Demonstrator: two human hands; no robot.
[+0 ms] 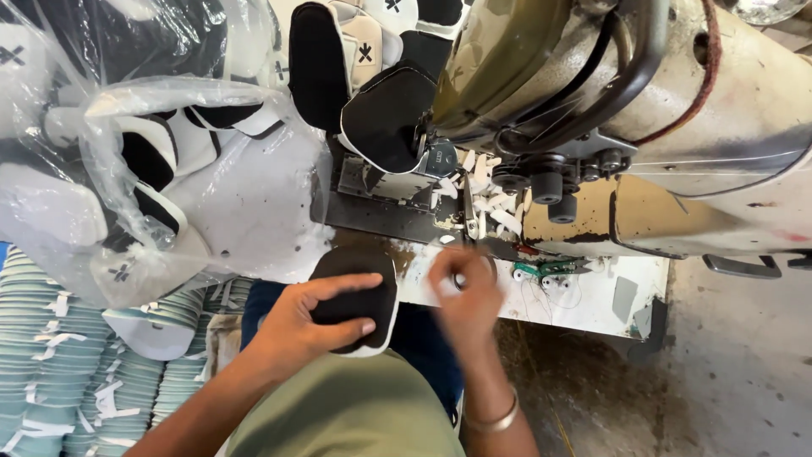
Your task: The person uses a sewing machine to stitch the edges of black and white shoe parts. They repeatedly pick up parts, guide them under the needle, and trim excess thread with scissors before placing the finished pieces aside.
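Nearest to us, our left hand [309, 326] grips a black padded piece [355, 305] w/ a white edge, thumb on top & fingers curled under, held flat just above the lap, close to the body; that looks like a ready position, w/ the rounded end pointing toward the sewing machine [643, 127]. Our right hand [465, 292] is blurred, fingers bunched at the near edge of the white table [592, 300]; we can't tell if it pinches anything. A metal bangle [495, 419] sits on that wrist.

To the left, beside our knee, stacks of pale green pieces [51, 355] stand tied w/ white strips, prob. bundled so they stay together.

Next out, a dark metal plate [381, 216] under the needle area [469, 216] is littered w/ white scraps [495, 203], apparently offcuts left where they fell. A 2nd black padded piece [385, 118] rests up against the machine head, w/ more black & white pieces behind it.

Far left, a clear plastic bag [169, 169] bulges w/ black & white pieces; small black cross marks show on some white panels. The bag leans on the table edge, w/in reach of the left hand. No labels or signs that we can make out.
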